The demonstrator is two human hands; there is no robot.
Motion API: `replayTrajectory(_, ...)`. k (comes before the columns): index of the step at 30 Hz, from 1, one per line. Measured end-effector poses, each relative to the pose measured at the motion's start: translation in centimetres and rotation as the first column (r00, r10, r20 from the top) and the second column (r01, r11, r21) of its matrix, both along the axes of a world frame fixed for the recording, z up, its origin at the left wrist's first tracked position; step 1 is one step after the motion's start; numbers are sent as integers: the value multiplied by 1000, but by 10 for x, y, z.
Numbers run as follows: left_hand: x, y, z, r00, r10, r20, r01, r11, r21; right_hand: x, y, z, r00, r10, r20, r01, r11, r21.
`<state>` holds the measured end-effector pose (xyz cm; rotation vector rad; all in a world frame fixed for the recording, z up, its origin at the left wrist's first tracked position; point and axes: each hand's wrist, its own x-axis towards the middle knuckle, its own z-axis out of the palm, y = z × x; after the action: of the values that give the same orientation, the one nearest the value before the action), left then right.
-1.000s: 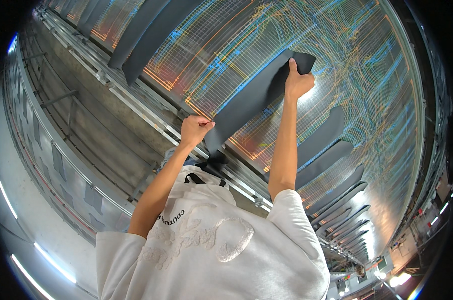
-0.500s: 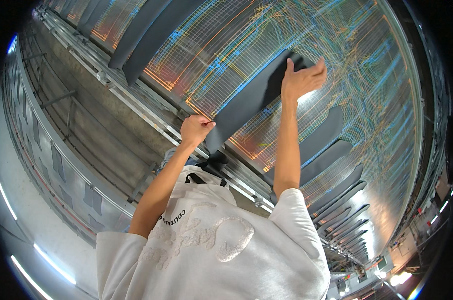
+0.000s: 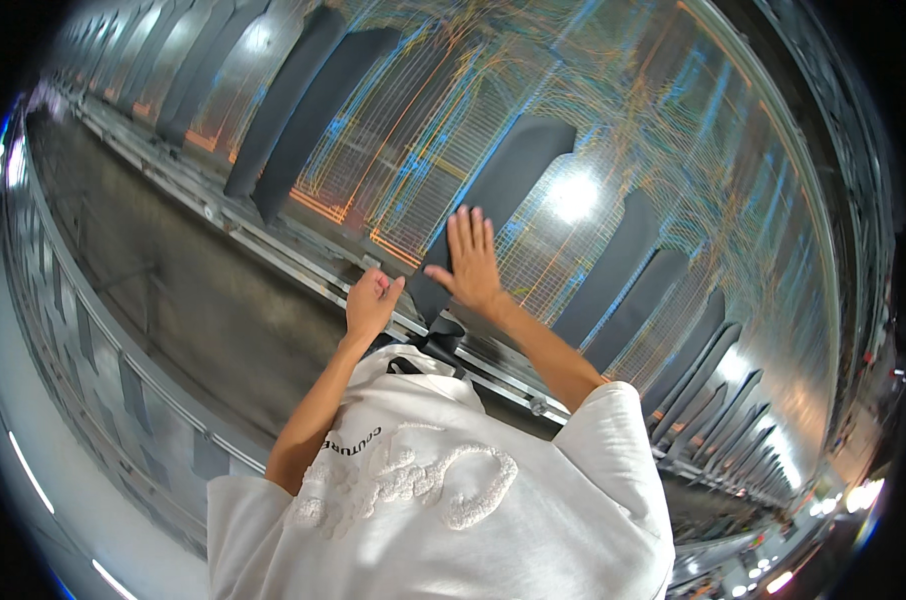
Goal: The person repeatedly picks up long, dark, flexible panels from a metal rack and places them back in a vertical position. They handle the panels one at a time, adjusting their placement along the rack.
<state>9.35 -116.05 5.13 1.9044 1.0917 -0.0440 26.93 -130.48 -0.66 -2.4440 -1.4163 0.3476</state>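
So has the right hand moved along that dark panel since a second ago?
Yes. The right hand slid from the dark panel's upper end down toward its base by the rail.

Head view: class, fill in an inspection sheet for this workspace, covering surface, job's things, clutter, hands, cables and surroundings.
Surface: long metal rail below a wide sheet of fine coloured threads.
Job's things: dark grey flat panel with rounded top, standing against the threads.
Clutter: nothing seen.
Hands: right hand open, flat on the panel; left hand curled shut beside its lower end.
Cables: nothing seen.
Surroundings: row of similar dark panels; bright light behind the threads.
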Motion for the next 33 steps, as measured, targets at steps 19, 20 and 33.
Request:
replayTrajectory(19,-133,-32,-9,928,-145,344,222,955,-195,-131,-24,45,893,-389,-227,431,884,181)
replayTrajectory(20,-143,-41,-8,929,-173,326,252,943,-216,-145,-48,52,873,-404,-273,470,847,248)
replayTrajectory(33,-118,-179,13,840,-424,338,517,815,-261,-242,-352,65,149,-833,-532,987,94,129)
